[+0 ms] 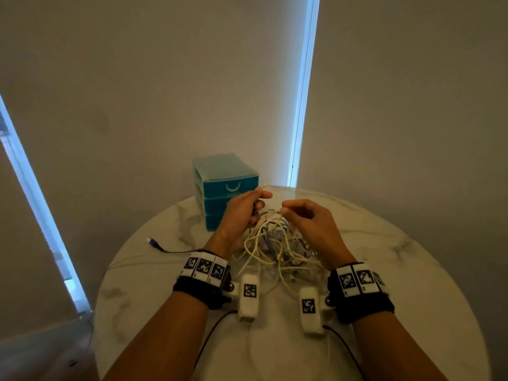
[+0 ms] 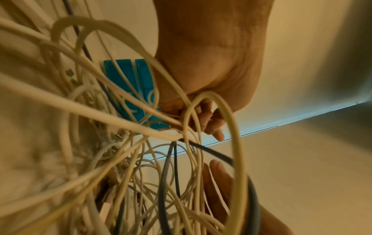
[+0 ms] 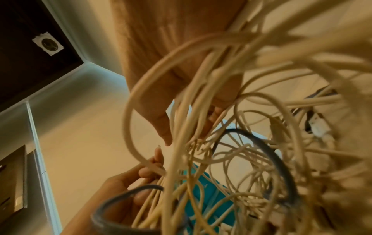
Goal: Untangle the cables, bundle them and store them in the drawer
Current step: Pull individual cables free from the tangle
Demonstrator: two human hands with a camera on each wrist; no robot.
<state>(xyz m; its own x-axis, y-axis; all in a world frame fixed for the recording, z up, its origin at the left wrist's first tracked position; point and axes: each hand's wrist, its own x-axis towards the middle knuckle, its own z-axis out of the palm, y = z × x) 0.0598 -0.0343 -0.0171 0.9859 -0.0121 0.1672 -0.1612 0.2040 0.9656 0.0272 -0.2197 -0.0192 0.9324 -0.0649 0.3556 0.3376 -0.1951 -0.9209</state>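
A tangle of white, cream and grey cables (image 1: 275,243) hangs from both hands above the round marble table (image 1: 384,243). My left hand (image 1: 244,210) pinches a white cable end whose plug (image 1: 264,185) sticks up past its fingers. My right hand (image 1: 302,215) pinches a loop of white cable (image 1: 276,214) out of the tangle. Both wrist views look up through the cable loops (image 2: 141,127) (image 3: 231,143) at curled fingers (image 2: 209,120) (image 3: 161,127). The teal drawer unit (image 1: 225,185) stands shut behind the hands.
A dark cable with a blue USB plug (image 1: 153,242) lies on the table to the left. The drawer unit stands at the table's far edge against the wall. Bare tabletop lies at right and in front.
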